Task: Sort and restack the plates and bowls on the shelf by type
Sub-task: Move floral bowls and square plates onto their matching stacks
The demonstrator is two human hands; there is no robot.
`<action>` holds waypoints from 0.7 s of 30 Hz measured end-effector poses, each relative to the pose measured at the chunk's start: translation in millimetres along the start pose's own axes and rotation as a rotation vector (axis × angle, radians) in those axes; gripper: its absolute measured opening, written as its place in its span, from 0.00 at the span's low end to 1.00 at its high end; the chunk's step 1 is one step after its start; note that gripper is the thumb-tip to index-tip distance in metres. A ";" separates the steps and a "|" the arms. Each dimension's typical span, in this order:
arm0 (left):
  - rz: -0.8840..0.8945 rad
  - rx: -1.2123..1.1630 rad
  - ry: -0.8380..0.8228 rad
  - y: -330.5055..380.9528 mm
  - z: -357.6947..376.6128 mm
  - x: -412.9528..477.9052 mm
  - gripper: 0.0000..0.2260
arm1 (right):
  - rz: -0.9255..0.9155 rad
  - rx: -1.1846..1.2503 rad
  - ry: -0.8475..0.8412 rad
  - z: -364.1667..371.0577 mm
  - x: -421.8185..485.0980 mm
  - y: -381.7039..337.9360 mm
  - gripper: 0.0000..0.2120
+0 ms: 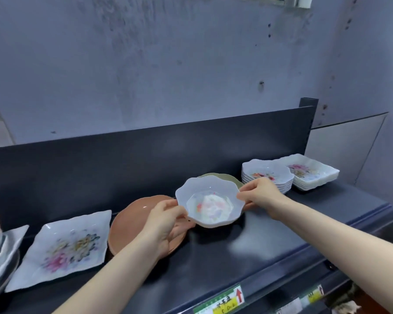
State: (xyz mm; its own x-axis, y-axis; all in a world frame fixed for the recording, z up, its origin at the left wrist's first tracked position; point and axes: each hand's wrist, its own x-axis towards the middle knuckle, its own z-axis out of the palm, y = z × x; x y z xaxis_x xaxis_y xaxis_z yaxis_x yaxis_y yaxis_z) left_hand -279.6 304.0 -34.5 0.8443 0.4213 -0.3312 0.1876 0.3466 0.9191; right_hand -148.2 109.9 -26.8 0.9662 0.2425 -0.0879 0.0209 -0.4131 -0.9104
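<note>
**Head view: scalloped bowl gripped at both rims**

You hold the scalloped bowl (210, 205) at frame centre, just above the shelf (236, 257). Your left hand (166, 220) pinches its left rim and your right hand (261, 193) its right, so it sits level. The matching stack (267, 175) at right looks like its destination.

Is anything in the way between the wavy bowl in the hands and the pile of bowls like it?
Nothing visible blocks it. The left hand and right hand hold the wavy bowl; the pile of matching bowls stands just to its right. Only the right hand lies between. The green plate sits behind the bowl.
</note>
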 end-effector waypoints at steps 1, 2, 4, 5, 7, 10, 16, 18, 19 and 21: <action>0.004 -0.004 -0.010 0.9 12.2 1.2 0.17 | 0.006 -0.013 0.008 -10.6 5.4 0.9 0.05; 0.009 -0.006 -0.028 2.1 25.3 2.2 0.17 | 0.006 -0.022 0.021 -23.0 12.1 1.6 0.06; 0.011 -0.004 -0.076 4.5 52.8 6.1 0.17 | 0.002 -0.027 0.053 -50.0 27.8 1.3 0.06; 0.011 0.002 -0.093 5.2 66.6 9.1 0.17 | -0.013 -0.039 0.070 -64.1 37.5 1.4 0.06; 0.018 0.012 -0.080 6.0 90.8 17.2 0.16 | -0.055 -0.073 0.107 -91.1 60.6 4.8 0.06; 0.045 0.017 -0.016 4.1 114.7 27.8 0.15 | -0.062 -0.072 0.156 -128.6 100.9 15.9 0.09; 0.306 0.600 0.265 -8.1 118.5 44.9 0.13 | -0.048 -0.150 0.152 -171.4 165.2 35.6 0.09; 0.359 0.869 0.352 -8.0 115.0 45.7 0.12 | -0.065 -0.214 0.139 -173.3 178.4 42.9 0.09; 0.363 0.951 0.376 -8.2 113.4 45.7 0.12 | -0.081 -0.260 0.129 -173.0 183.2 46.7 0.09; 0.352 1.035 0.408 -9.3 111.6 44.4 0.11 | -0.129 -0.386 0.098 -171.0 191.0 53.6 0.08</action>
State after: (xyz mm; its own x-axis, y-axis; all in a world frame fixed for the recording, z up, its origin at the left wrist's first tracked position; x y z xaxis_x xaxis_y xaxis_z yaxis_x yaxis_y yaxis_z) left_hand -187.9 226.0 -33.9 0.7426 0.6614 0.1059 0.4537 -0.6130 0.6468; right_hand 81.5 -16.1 -23.2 0.9690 0.2362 0.0729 0.2198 -0.6878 -0.6918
